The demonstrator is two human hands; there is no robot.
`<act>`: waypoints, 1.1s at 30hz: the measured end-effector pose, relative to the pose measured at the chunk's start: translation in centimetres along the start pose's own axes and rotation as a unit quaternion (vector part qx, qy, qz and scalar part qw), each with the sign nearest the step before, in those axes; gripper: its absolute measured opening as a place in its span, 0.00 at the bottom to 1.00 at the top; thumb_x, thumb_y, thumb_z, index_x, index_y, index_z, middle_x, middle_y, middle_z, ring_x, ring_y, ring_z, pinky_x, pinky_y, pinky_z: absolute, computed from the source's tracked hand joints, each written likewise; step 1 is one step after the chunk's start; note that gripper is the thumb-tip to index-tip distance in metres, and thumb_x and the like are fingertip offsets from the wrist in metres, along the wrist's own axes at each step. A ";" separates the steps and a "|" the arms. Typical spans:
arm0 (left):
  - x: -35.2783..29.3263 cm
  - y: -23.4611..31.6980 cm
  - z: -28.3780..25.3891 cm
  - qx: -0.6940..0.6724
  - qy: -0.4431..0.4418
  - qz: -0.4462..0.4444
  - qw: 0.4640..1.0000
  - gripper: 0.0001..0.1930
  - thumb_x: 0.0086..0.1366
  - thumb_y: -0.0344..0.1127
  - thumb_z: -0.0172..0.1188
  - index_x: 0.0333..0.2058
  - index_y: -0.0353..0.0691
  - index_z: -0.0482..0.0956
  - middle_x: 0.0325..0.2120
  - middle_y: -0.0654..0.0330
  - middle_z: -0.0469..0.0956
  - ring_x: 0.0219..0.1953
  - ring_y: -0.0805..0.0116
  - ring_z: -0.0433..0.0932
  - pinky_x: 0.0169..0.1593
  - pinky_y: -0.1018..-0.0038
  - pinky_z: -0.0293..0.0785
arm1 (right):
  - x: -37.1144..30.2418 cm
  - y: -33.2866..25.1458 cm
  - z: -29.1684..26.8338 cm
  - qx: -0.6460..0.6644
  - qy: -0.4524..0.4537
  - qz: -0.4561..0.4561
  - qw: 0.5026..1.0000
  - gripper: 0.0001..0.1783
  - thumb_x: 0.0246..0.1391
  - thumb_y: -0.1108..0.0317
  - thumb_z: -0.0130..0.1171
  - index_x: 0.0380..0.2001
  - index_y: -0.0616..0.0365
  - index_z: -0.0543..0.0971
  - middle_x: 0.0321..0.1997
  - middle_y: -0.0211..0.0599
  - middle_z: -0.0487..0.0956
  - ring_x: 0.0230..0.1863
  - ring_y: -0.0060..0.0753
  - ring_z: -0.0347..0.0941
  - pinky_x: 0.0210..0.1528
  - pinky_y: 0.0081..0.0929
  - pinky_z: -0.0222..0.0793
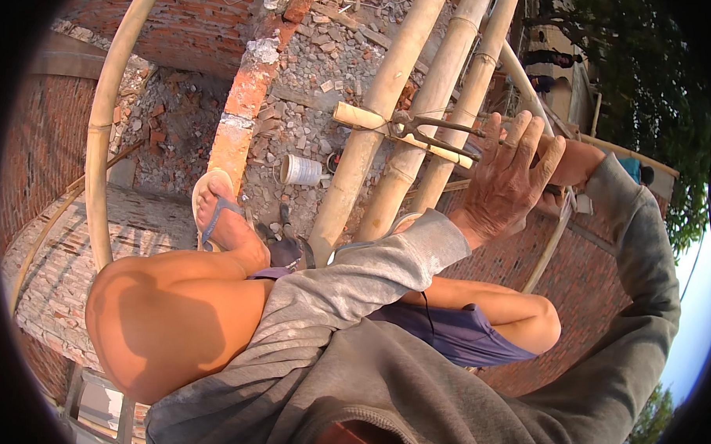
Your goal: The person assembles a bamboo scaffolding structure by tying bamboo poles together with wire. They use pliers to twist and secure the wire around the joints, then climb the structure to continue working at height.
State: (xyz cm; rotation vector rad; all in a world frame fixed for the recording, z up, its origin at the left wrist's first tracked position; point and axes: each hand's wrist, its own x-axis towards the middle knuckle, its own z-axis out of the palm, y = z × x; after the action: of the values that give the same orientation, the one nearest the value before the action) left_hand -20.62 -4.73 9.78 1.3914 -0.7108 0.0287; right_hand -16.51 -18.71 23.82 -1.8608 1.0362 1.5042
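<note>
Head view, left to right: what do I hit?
Upright bamboo pole → sandalled left foot → white bucket → head of the metal tool → left hand → right hand → blue sky

text: none legible | white bucket (301, 171): markings too small

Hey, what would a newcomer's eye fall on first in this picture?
Probably the thick bamboo poles slanting up the middle, and the metal pincers crossing them toward the left hand. Next, a white bucket amid rubble left of them, then a sandalled foot further left.
</note>
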 end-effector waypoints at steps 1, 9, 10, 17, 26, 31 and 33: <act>-0.3 -0.5 0.4 -0.027 -0.056 0.033 0.998 0.53 0.56 0.33 0.78 0.79 0.44 0.60 0.69 0.40 0.67 0.75 0.36 0.66 0.78 0.29 0.56 | -0.4 -0.5 -0.3 0.035 -0.021 -0.003 0.999 0.24 0.59 0.72 0.70 0.56 0.65 0.75 0.27 0.42 0.82 0.24 0.32 0.84 0.19 0.28 0.80; 1.9 -7.2 0.3 0.018 -0.231 -0.075 0.970 0.23 0.62 0.35 0.74 0.57 0.43 0.85 0.42 0.45 0.89 0.50 0.48 0.90 0.57 0.54 0.85 | -1.3 -0.9 3.9 -0.530 0.307 -0.145 0.777 0.20 0.52 0.70 0.75 0.44 0.64 0.77 0.33 0.48 0.85 0.36 0.48 0.87 0.39 0.47 0.80; 3.1 -7.8 0.2 -0.006 -0.278 -0.086 0.957 0.18 0.62 0.35 0.74 0.51 0.42 0.88 0.37 0.45 0.89 0.46 0.48 0.91 0.54 0.55 0.87 | -1.1 -0.7 4.8 -0.619 0.398 -0.168 0.656 0.17 0.54 0.70 0.73 0.42 0.64 0.78 0.30 0.47 0.85 0.34 0.47 0.87 0.38 0.46 0.80; -0.2 -4.6 -0.4 0.114 -0.213 -0.041 0.969 0.28 0.58 0.35 0.78 0.56 0.35 0.83 0.38 0.51 0.87 0.51 0.49 0.86 0.62 0.52 0.78 | -0.1 1.4 2.2 -0.163 0.102 -0.031 0.981 0.20 0.59 0.65 0.77 0.46 0.68 0.81 0.25 0.38 0.81 0.26 0.37 0.83 0.29 0.35 0.77; 6.8 -7.0 -9.3 -0.117 -0.236 -0.118 0.958 0.31 0.55 0.37 0.78 0.60 0.49 0.88 0.49 0.52 0.89 0.49 0.49 0.88 0.57 0.57 0.84 | 2.5 7.9 6.4 0.218 -0.078 -0.025 0.972 0.31 0.54 0.72 0.75 0.59 0.73 0.76 0.26 0.39 0.81 0.19 0.28 0.78 0.17 0.28 0.74; 6.0 -15.4 -14.9 0.023 -0.388 -0.133 0.912 0.22 0.49 0.25 0.75 0.46 0.44 0.94 0.45 0.51 0.91 0.47 0.51 0.89 0.54 0.60 0.86 | 2.3 7.6 6.3 -0.133 0.141 -0.133 0.972 0.23 0.40 0.62 0.70 0.36 0.72 0.81 0.24 0.51 0.81 0.29 0.51 0.82 0.36 0.49 0.78; 4.0 -16.5 -13.2 -0.024 -0.444 -0.170 0.880 0.20 0.48 0.23 0.75 0.43 0.42 0.95 0.42 0.50 0.91 0.45 0.51 0.90 0.54 0.61 0.86 | 1.8 6.8 5.7 -0.284 0.200 -0.114 0.931 0.21 0.42 0.62 0.69 0.35 0.70 0.81 0.25 0.52 0.81 0.31 0.52 0.82 0.38 0.50 0.77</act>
State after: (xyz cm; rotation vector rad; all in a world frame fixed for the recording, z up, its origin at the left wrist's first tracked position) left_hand -4.72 2.11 -2.99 1.4380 -1.1864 -0.9559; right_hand -25.17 -18.48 21.14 -2.6718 0.5325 1.4104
